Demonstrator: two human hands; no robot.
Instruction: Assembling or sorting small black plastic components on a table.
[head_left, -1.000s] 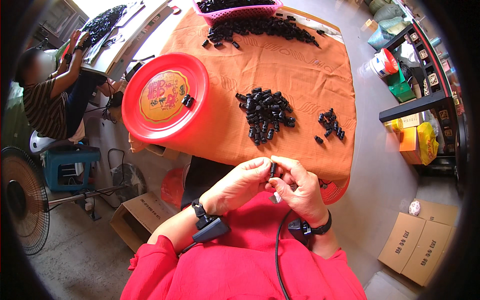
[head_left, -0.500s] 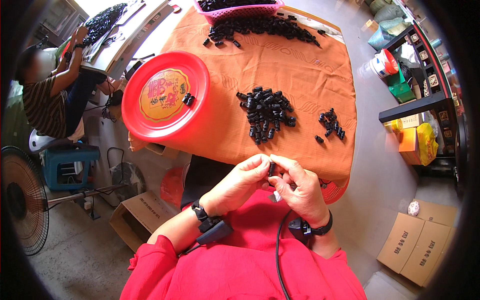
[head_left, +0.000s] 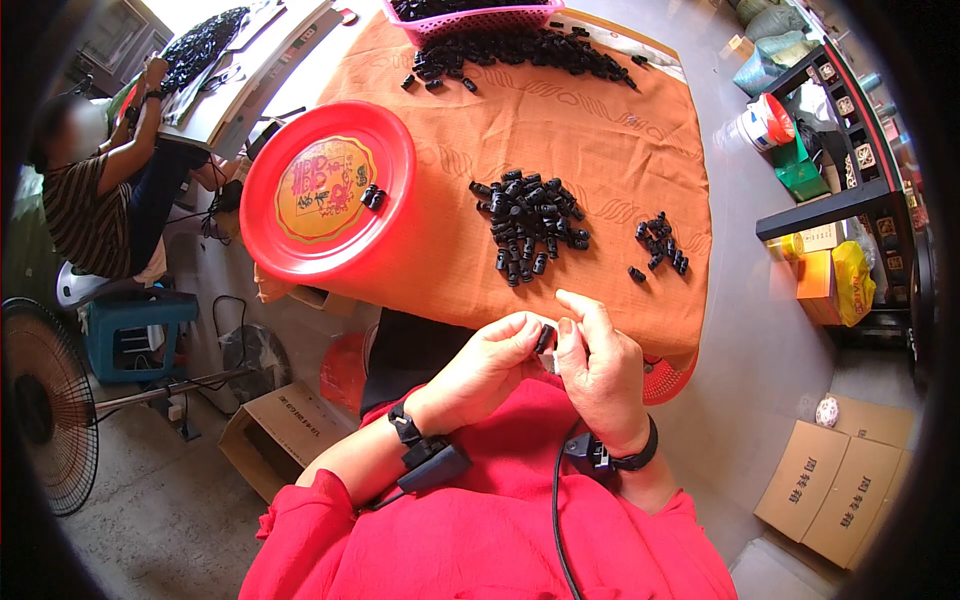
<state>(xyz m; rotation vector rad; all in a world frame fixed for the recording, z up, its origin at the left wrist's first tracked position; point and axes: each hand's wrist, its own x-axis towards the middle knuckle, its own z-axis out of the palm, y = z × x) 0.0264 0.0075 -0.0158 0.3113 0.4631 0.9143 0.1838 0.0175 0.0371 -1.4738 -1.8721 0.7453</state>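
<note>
At the near edge of the orange-covered table, my left hand [head_left: 488, 362] pinches a small black cylindrical fitting [head_left: 545, 338] between thumb and fingers. Close against it is my right hand [head_left: 606, 378], its index finger lifted and stretched out, its thumb beside the fitting and its other fingers curled. A small pale piece [head_left: 548, 363] shows below the fitting at those curled fingers; its kind is unclear. Beyond my hands lies a heap of black fittings [head_left: 530, 222], with a smaller group of black pieces [head_left: 660, 245] to its right.
A red round tray [head_left: 262, 232] carrying a couple of fittings stands at left. A pink basket [head_left: 490, 26] and more black pieces [head_left: 520, 58] occupy the far side. Left are a fan [head_left: 45, 400], a blue stool [head_left: 140, 330] and a seated person [head_left: 95, 200]; cartons [head_left: 830, 495] lie right.
My right index finger has lifted off the black fitting and straightened. The fitting has tilted in my left fingers, and the pale piece has shifted up toward it.
</note>
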